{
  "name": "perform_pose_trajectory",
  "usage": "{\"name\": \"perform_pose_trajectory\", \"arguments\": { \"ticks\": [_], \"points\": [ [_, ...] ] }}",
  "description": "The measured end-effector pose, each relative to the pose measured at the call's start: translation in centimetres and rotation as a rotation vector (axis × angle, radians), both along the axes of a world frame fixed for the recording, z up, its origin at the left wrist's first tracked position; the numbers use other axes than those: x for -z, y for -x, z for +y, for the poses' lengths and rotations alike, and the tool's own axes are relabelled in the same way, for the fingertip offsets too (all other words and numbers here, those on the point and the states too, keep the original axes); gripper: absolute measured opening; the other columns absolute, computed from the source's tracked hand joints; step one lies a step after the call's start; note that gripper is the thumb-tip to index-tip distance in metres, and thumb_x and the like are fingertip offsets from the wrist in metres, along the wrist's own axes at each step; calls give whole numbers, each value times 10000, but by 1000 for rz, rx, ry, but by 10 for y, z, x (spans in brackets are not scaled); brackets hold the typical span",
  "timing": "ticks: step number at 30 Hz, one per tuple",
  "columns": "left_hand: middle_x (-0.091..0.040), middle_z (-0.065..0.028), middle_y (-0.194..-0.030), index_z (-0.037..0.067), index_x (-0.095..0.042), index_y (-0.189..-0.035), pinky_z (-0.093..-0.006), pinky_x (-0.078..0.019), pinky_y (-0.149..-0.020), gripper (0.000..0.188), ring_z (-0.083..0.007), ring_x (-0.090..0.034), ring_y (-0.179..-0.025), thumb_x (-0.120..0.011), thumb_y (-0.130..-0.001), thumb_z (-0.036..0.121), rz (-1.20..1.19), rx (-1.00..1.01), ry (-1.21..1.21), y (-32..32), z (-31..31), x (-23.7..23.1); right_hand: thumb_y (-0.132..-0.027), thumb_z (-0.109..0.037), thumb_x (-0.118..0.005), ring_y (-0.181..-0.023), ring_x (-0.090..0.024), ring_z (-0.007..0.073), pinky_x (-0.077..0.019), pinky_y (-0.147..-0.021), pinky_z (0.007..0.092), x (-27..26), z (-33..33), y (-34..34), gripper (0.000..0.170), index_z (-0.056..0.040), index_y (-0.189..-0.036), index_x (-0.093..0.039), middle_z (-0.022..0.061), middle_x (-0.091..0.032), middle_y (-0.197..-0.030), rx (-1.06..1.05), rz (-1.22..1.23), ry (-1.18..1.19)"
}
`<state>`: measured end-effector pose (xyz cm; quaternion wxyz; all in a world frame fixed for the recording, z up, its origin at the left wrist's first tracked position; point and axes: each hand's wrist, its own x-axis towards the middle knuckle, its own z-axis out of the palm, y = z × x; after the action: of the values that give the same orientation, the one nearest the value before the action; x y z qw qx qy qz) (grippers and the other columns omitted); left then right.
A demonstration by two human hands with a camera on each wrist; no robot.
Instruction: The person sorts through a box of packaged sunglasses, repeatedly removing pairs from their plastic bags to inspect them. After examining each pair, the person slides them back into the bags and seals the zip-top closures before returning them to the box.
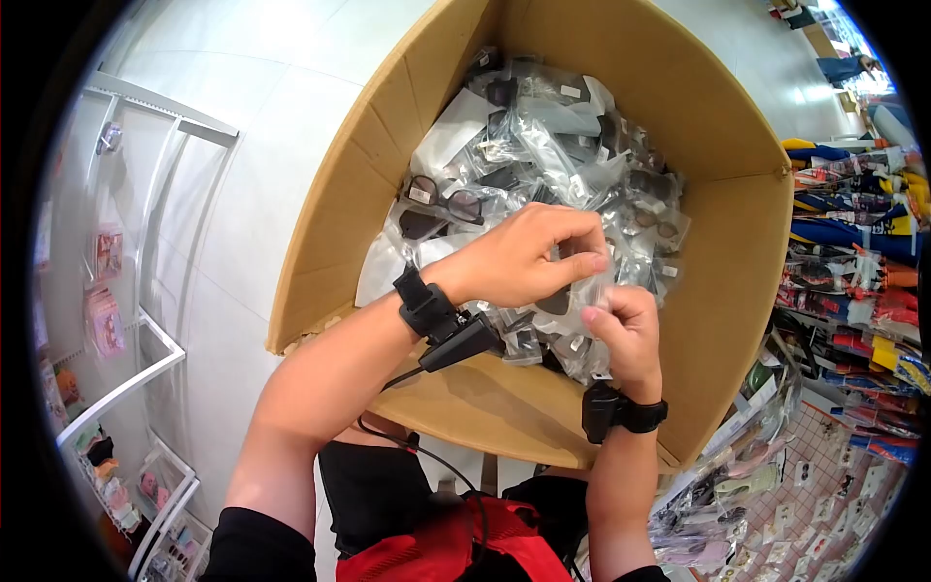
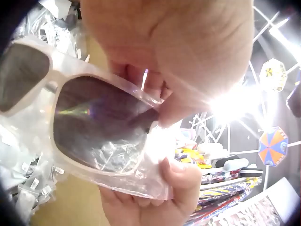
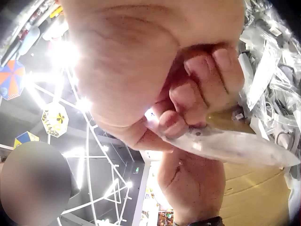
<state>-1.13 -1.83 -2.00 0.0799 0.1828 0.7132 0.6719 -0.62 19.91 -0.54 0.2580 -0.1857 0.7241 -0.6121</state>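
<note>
A pair of sunglasses (image 2: 96, 125) with a pale frame and dark lenses lies inside a clear plastic bag (image 2: 153, 186). My left hand (image 1: 533, 254) pinches the bag's edge between thumb and fingers. On the same edge, close by, the thumb and curled fingers of my right hand (image 1: 628, 335) grip the bag. From the right wrist, the bag (image 3: 230, 146) appears nearly edge-on under the curled fingers. Both hands are over a heap of bagged glasses (image 1: 543, 145) in a large cardboard box (image 1: 344, 213), and they partly hide the held pair in the head view.
The box's tall walls surround the heap, with its near flap (image 1: 485, 412) by the person's legs. White metal racks (image 1: 126, 378) stand at left. At right are folded umbrellas (image 1: 858, 223) and a grid panel (image 1: 810, 466) with small packaged goods. A cable (image 1: 388, 435) hangs from the left wrist camera.
</note>
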Motion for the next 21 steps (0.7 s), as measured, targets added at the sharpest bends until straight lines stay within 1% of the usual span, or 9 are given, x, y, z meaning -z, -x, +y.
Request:
{"name": "perform_pose_trajectory", "arguments": {
  "ticks": [2,4,5,8,10,13,17,19,21],
  "points": [
    [-641,-37,-786,-5,-635,-918,-288,-455,-695,284,-110,-554,-747,-611,-994,268,29,-39,-13,0,2,5,-855,-65,-647,-546,-341,84,-282,-504,292,-5,-1,-1,270,-9,-641,-492,-28,-412,-566,17,24,-88],
    [-638,-56,-769,-7,-643,-927,-289,-456,-673,282,-113,-551,-718,-625,-984,269,-246,32,-216,0,3,7,-854,-66,-647,-543,-343,86,-283,-503,291,-11,-6,-3,275,-9,-633,-493,-27,-415,-563,25,10,-67],
    [-638,-56,-769,-7,-643,-927,-289,-456,-673,282,-113,-551,-718,-625,-984,269,-245,32,-220,0,4,7,-854,-67,-647,-539,-346,88,-283,-503,291,-12,-7,-3,281,-10,-625,-494,-25,-418,-560,34,-5,-41],
    [-633,-88,-700,-10,-657,-926,-315,-462,-617,255,-145,-555,-640,-646,-947,244,-220,1,-177,0,5,6,-856,-66,-644,-541,-351,82,-285,-504,288,-15,-4,-3,267,-7,-631,-514,-27,-428,-563,54,-35,-4],
    [-654,-76,-704,-7,-674,-919,-317,-461,-607,261,-147,-555,-627,-653,-938,253,-47,-96,-103,-1,6,0,-863,-71,-643,-545,-353,76,-286,-504,284,-12,-2,-1,261,-4,-640,-526,-32,-432,-565,43,-17,8],
    [-673,-89,-720,-5,-681,-897,-323,-459,-601,265,-152,-555,-621,-656,-929,257,25,-116,-108,-3,8,6,-879,-80,-641,-554,-356,65,-285,-505,276,-10,-4,-2,259,1,-655,-539,-42,-437,-572,53,-10,-11],
    [-646,-70,-705,-3,-673,-893,-314,-443,-592,263,-141,-534,-622,-668,-908,260,-1,-118,-95,-3,8,9,-906,-92,-630,-564,-358,54,-279,-507,268,-6,-5,-4,273,2,-666,-541,-51,-436,-582,93,-51,-83],
    [-604,-45,-689,0,-653,-883,-295,-421,-588,258,-124,-506,-631,-677,-892,256,-107,10,-91,-1,3,12,-910,-92,-627,-565,-356,53,-279,-508,270,-7,-11,-7,284,0,-658,-532,-51,-433,-583,101,-42,-80],
    [-586,-35,-684,3,-643,-878,-289,-409,-586,258,-116,-489,-633,-681,-885,258,-119,47,-74,-1,0,9,-914,-93,-623,-567,-355,52,-278,-508,271,-8,-12,-7,296,-2,-651,-524,-50,-430,-585,112,-31,-80]
  ]
}}
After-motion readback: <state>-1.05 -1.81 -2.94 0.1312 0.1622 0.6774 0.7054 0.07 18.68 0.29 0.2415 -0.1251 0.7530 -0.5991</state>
